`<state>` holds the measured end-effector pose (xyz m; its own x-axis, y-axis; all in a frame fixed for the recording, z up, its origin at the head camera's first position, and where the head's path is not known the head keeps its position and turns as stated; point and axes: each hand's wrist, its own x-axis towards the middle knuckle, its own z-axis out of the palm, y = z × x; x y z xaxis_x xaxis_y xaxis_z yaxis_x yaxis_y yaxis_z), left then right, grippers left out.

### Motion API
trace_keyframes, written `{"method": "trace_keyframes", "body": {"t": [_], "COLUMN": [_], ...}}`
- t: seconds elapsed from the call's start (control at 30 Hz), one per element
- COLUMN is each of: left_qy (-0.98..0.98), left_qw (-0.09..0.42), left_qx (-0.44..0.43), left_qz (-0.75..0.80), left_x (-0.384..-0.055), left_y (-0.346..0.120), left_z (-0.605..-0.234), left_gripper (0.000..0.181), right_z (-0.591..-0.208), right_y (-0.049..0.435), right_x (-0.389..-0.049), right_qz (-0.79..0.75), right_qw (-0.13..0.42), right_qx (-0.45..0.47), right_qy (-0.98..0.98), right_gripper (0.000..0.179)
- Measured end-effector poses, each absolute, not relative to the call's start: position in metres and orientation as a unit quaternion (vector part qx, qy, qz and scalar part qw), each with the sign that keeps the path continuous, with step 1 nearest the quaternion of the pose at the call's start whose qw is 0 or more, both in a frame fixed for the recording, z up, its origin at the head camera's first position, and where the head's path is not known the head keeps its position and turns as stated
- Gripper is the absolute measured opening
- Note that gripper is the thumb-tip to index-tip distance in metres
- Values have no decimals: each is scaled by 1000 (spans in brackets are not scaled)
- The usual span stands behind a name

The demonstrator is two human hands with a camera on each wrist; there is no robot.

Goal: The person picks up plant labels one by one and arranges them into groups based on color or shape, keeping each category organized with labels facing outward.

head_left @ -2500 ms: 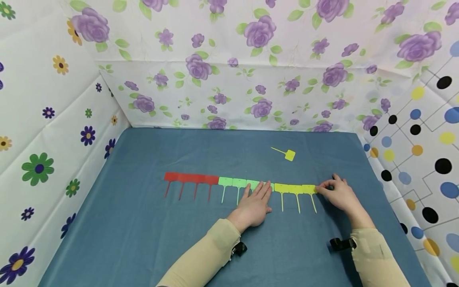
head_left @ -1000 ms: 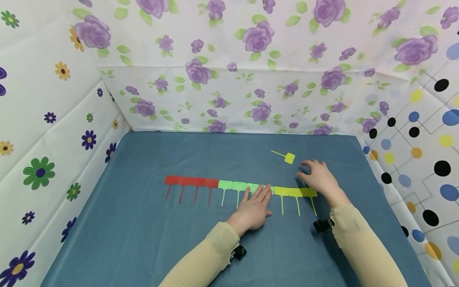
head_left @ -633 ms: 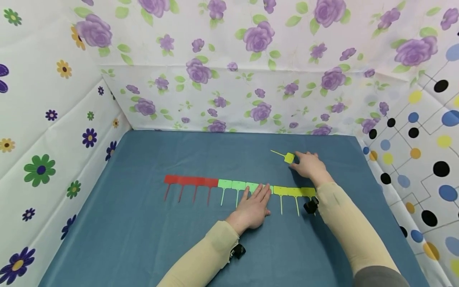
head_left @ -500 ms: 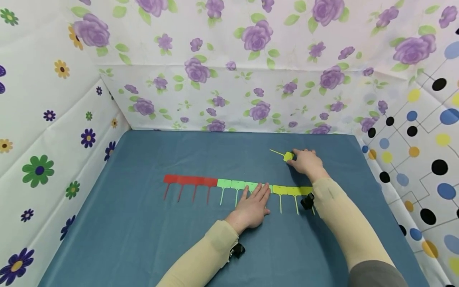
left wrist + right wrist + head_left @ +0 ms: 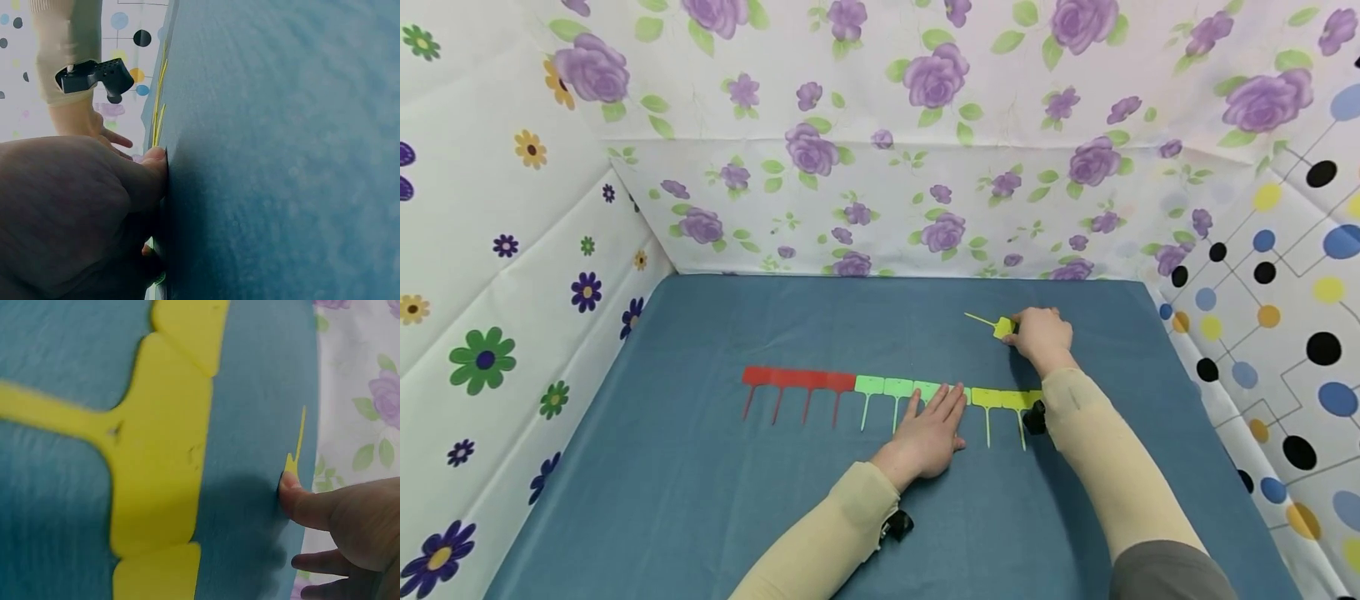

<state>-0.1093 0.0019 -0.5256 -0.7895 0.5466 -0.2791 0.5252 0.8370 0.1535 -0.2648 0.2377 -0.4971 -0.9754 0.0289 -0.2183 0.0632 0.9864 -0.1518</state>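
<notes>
My left hand (image 5: pixel 922 440) lies flat across the green T-shaped tags (image 5: pixel 869 384), its fingertips covering some of them. My right hand (image 5: pixel 1045 337) pinches the square head of a loose yellow T-shaped tag (image 5: pixel 1003 327), behind the row. Seen from the right wrist, the thumb lies on that tag (image 5: pixel 291 464), and its thin stem points away. The row's yellow tags (image 5: pixel 992 397) adjoin the green ones on the right, partly hidden by the right wrist camera. Red tags (image 5: pixel 797 377) make up the left end. All the row's stems point toward me.
Blue cloth (image 5: pixel 662 467) covers the table. Behind it rises a purple-flowered cloth wall (image 5: pixel 880 217), with patterned cloth on both sides too. My right forearm (image 5: pixel 1112 467) reaches over the right end of the row.
My right hand has left the row's right end, moved back and left to the loose yellow tag, and now pinches its head. The left hand has stayed in place.
</notes>
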Motion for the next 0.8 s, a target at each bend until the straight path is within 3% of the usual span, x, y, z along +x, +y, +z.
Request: {"method": "trace_keyframes", "body": {"t": [0.8], "left_qy": [946], "left_qw": [151], "left_qx": [285], "left_qz": [33], "left_x": [-107], "left_y": [3], "left_z": [-523], "left_gripper": [71], "right_z": [-505], "right_y": [234], "right_x": [-264], "right_qz": [-80], "right_qw": [87], "right_qx": [48], "right_qy": [992], "right_gripper": [49]}}
